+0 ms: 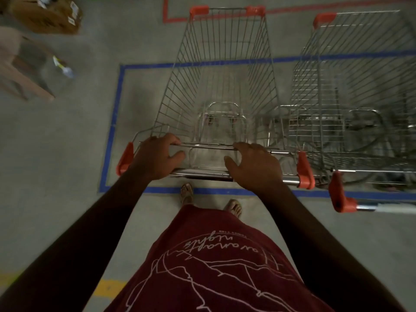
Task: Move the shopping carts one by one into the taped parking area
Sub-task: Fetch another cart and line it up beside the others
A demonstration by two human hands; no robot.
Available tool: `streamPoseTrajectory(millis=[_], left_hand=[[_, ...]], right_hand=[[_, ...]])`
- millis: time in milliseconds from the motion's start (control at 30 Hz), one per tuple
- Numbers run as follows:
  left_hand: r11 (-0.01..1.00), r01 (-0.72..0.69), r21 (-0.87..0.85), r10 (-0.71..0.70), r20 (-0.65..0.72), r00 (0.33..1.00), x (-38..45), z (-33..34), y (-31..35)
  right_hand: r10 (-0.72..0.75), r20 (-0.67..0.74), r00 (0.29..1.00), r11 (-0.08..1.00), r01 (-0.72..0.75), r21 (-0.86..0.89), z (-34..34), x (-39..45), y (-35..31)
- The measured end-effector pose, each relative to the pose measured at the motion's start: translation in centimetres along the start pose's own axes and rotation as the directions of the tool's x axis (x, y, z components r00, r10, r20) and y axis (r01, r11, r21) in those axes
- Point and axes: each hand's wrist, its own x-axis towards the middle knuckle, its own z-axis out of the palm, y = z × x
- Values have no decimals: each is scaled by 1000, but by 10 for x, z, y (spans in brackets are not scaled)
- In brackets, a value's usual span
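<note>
Both hands on a shopping cart inside the blue tape

The left hand (pixel 157 157) and right hand (pixel 253 166) rest half-curled over the cart (pixel 222 70) handle bar (pixel 200 173), inside the blue tape rectangle (pixel 117 122), beside a second cart (pixel 360 86).

grey concrete floor (pixel 67 136); dim light; cardboard boxes (pixel 45 14) far left

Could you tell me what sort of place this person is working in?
Probably a warehouse or storeroom floor set up for a cart-parking exercise, not a shop aisle. The bare concrete floor carries a blue tape rectangle and red tape, two empty shopping carts stand there, and cardboard boxes sit nearby.
</note>
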Motion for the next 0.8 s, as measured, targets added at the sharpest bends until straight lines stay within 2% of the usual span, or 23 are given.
streamPoseTrajectory(millis=[300,433,800], left_hand=[[999,-8,-53,7,-10,1000,-30,15,17],[999,-38,8,38,-2,999,-35,15,12],[996,-84,32,84,14,996,-41,3,-4]], right_hand=[[-25,-14,1000,999,24,-34,5,-21,18],[-5,-9,1000,999,5,-45,8,-26,15],[27,-82,996,999,-29,-30,21,-45,-11]])
